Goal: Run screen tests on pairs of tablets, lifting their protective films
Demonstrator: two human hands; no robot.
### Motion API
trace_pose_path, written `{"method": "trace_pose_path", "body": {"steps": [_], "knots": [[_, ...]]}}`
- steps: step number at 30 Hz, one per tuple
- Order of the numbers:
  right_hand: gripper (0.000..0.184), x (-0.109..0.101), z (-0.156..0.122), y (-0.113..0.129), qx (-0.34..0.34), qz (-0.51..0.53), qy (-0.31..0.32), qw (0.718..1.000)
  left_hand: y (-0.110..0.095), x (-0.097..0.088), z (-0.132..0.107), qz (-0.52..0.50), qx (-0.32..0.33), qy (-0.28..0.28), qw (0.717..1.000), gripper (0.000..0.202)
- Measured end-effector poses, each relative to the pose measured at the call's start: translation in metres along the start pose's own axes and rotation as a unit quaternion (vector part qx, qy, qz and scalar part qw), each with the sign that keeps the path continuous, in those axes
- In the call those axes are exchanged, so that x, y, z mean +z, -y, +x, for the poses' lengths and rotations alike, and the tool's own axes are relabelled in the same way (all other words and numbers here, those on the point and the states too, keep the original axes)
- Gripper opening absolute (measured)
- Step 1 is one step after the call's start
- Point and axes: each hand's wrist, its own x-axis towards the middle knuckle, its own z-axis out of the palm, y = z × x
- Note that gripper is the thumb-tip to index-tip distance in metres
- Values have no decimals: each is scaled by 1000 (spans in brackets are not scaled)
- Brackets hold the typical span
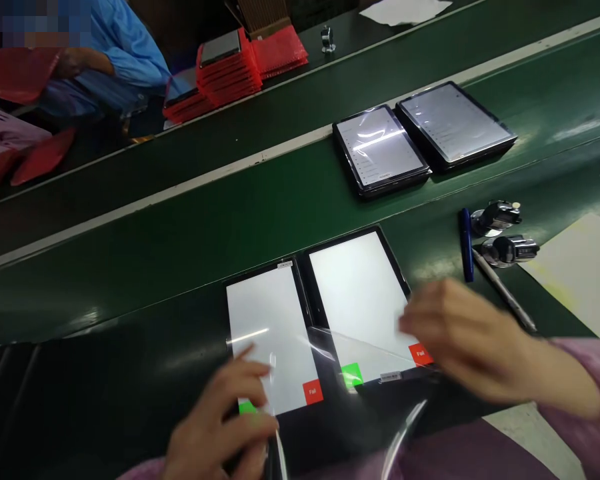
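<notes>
Blur at the green bench [435,250]

The left hand [220,420], half curled, overlaps the left tablet [273,317]; clear film [365,403] reaches the right tablet [357,293], the right hand [473,340] at its edge. From here I can't tell if the 2 grip film.

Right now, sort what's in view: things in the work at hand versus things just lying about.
Likely in use:
front left tablet
front right tablet
clear film between left hand and right hand

Likely just lying about, untouched:
blue pen
silver pen
paper sheet at right
two shiny metal objects
</notes>
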Motion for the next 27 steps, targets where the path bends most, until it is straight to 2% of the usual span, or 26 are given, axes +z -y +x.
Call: {"method": "trace_pose_path", "body": {"steps": [3, 4, 6, 9, 12, 14, 16, 18, 19, 20, 23, 25, 27], "knots": [[44, 13, -29, 48, -92, -41, 88, 991, 36, -10, 33, 40, 35, -59, 997, 14], [47, 19, -37, 56, -100, -75, 98, 987, 47, -10, 46, 41, 34, -59, 997, 12], [47, 26, -47, 61, -97, -140, 98, 980, 64, -5, 73, 18, 1, -25, 1000, 15], [40, 24, -48, 51, -81, -207, 80, 972, 76, 11, 108, -58, -89, 57, 993, 23], [36, 16, -39, 35, -98, -247, 80, 961, 75, 34, 132, -90, -155, 112, 977, 32], [35, 15, -26, 21, -107, -239, 88, 961, 72, 47, 141, -55, -146, 138, 978, 47], [31, 17, -7, 0, -84, -192, 77, 975, 72, 53, 142, -17, -121, 162, 979, 59], [22, 22, 17, -29, -9, -93, 41, 995, 77, 50, 134, -9, -121, 166, 979, 62], [18, 26, 30, -46, 47, -25, 16, 998, 80, 47, 125, -11, -136, 150, 979, 62], [17, 29, 42, -63, 110, 39, -17, 993, 83, 42, 112, -12, -159, 118, 980, 62], [14, 38, 73, -111, 209, 102, -96, 968, 90, 32, 57, -30, -261, -29, 964, 65], [15, 45, 83, -134, 248, 130, -132, 951, 88, 36, 12, -79, -356, -128, 922, 72], [19, 51, 86, -148, 279, 168, -151, 933, 82, 48, -29, -160, -446, -214, 854, 78]]}}
